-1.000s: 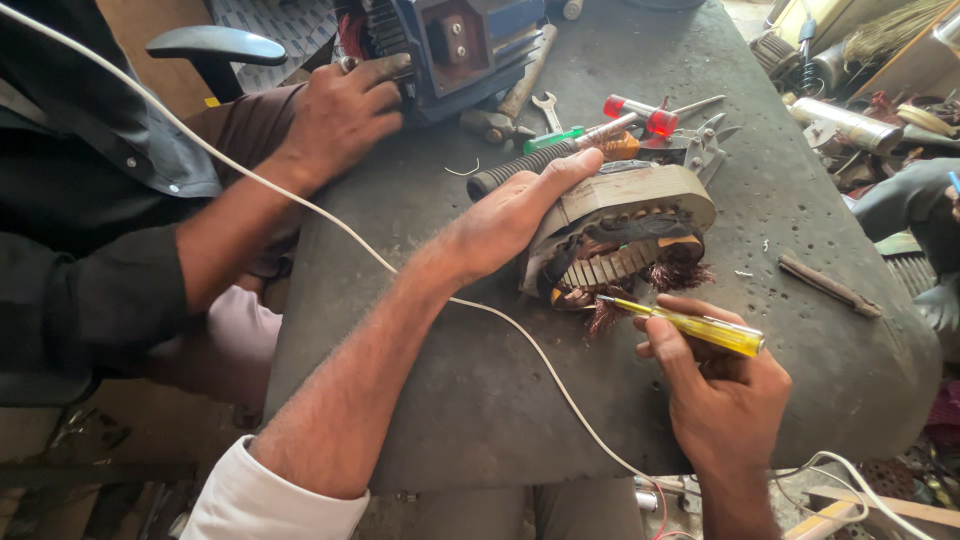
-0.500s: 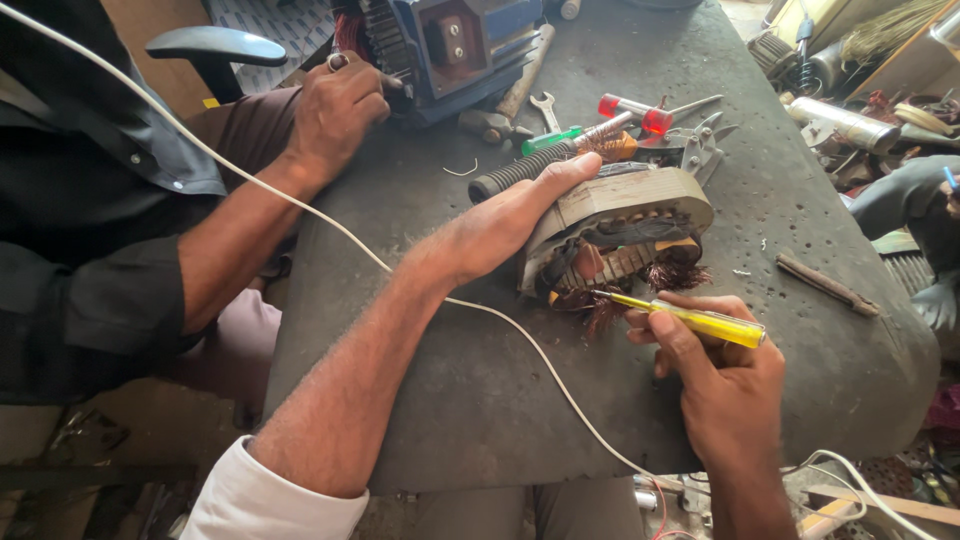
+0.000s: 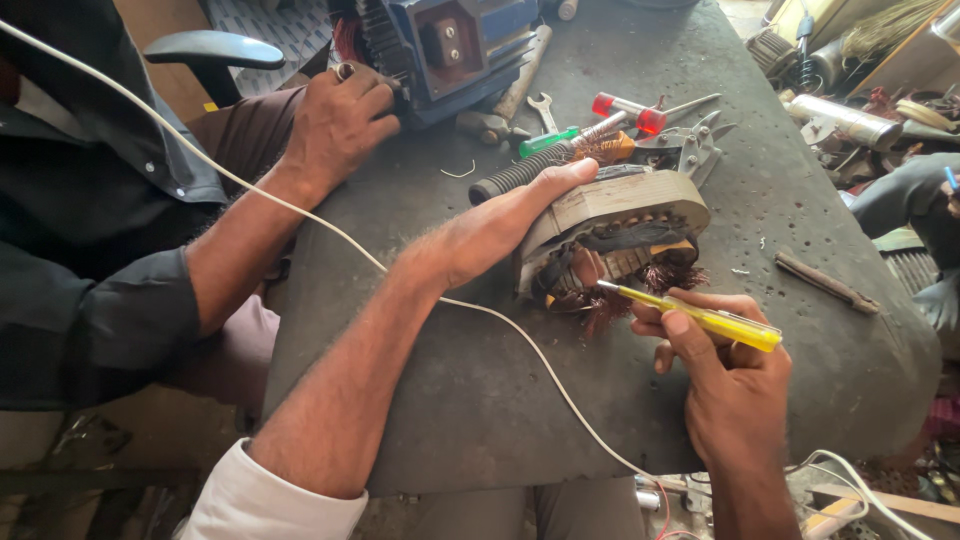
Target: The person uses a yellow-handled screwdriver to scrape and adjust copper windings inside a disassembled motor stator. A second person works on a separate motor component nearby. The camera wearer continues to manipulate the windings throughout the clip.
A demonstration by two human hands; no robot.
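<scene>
Steadying motor stator [image 3: 620,225] under flat left hand [image 3: 500,225]; right hand [image 3: 725,375] grip closed around yellow screwdriver [image 3: 700,318] just beside it.

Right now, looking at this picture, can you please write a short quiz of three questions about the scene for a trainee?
1. True or false: the right hand holds a yellow-handled screwdriver whose tip points at the copper windings of the motor stator.
2. What does the left hand do? A) lies flat on the table, B) steadies the stator, C) holds the white cable.
3. Fill in: the other person's hand rests against a ____ machine at the far side of the table.

Key: 1 true; 2 B; 3 blue.
</scene>
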